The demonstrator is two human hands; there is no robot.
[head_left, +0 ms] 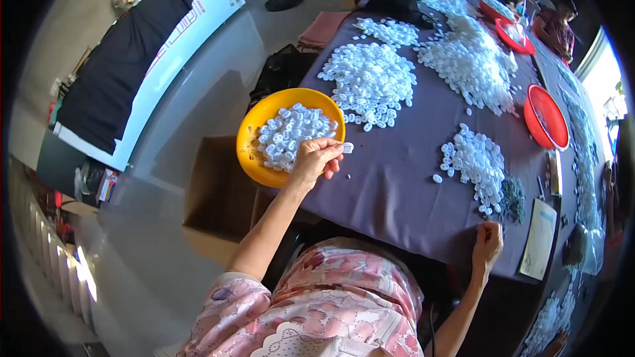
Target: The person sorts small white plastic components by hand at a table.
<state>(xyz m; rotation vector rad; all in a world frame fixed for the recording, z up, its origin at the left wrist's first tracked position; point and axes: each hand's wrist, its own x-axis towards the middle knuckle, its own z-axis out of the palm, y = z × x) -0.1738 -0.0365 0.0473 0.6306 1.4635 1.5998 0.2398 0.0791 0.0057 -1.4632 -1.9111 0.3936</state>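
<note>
My left hand is raised over the right rim of a yellow bowl. Between thumb and fingertips it pinches a small white oval plastic piece. Many similar white pieces lie heaped in the bowl. At the table's near edge, my right hand is closed, its fingertips by a small heap of dark grey-green bits; whatever it may hold is too small to make out. Just beyond it lies a loose pile of white pieces.
Larger white heaps cover the far part of the dark tablecloth. A red basket and a pale card are on the right. An open cardboard box stands below the bowl. Another person sits at far right.
</note>
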